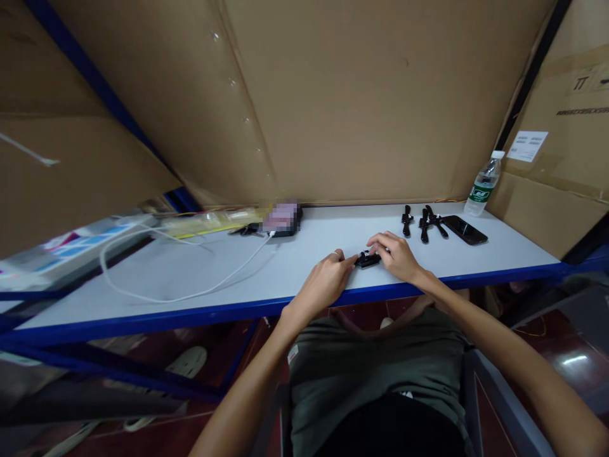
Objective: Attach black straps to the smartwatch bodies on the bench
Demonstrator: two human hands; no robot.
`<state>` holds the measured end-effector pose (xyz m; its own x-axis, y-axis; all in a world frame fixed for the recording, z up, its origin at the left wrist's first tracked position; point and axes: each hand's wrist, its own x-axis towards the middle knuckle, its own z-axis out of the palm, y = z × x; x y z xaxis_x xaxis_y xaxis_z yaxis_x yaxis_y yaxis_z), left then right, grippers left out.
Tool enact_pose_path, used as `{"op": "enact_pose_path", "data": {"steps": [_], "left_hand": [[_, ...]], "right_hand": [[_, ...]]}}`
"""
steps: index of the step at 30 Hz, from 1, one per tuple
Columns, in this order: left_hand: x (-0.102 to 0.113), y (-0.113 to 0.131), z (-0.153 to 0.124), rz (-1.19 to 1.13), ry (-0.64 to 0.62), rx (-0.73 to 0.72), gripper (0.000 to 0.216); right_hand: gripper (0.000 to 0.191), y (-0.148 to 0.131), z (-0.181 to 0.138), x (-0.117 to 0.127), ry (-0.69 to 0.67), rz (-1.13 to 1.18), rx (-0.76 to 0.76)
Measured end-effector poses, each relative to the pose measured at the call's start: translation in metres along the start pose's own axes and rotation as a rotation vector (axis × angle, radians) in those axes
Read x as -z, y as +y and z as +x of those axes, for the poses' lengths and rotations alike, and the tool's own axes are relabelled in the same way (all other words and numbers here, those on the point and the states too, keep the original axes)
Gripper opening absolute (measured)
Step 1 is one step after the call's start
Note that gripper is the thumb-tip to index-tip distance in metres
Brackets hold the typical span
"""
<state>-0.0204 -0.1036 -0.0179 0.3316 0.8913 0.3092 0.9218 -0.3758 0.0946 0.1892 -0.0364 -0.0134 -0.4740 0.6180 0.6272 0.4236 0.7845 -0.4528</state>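
both hands (328,279) (394,254) pinch small black, seemingly plastic clip (367,259); grip narrow, smooth white tabletop (304,266).

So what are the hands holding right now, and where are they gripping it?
Both hold one small black plastic part on the white table: left hand at its left end, right hand at its right end, fingers pinching.
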Motion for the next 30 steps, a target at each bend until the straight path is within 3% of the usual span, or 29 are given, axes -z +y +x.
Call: {"op": "enact_pose_path", "data": {"steps": [4, 10, 14, 30], "left_hand": [[0.0011, 0.0012, 0.0000, 0.003, -0.016, 0.011, 0.041], [-0.0007, -0.0008, 0.0001, 0.002, -0.004, -0.002, 0.040], [-0.0025, -0.0028, 0.0004, -0.022, 0.003, -0.008, 0.039], [-0.0033, -0.0034, -0.0006, -0.038, 0.029, -0.021, 0.040]], "right_hand": [[0.027, 0.0003, 0.0018, -0.0011, 0.052, -0.120, -0.092], [0.029, -0.0031, 0.0016, -0.0025, -0.063, -0.278, -0.109], [0.031, -0.0063, 0.0013, -0.0007, -0.110, -0.306, -0.120], [0.031, -0.0063, 0.0027, 0.0003, -0.089, -0.277, -0.168]]}}
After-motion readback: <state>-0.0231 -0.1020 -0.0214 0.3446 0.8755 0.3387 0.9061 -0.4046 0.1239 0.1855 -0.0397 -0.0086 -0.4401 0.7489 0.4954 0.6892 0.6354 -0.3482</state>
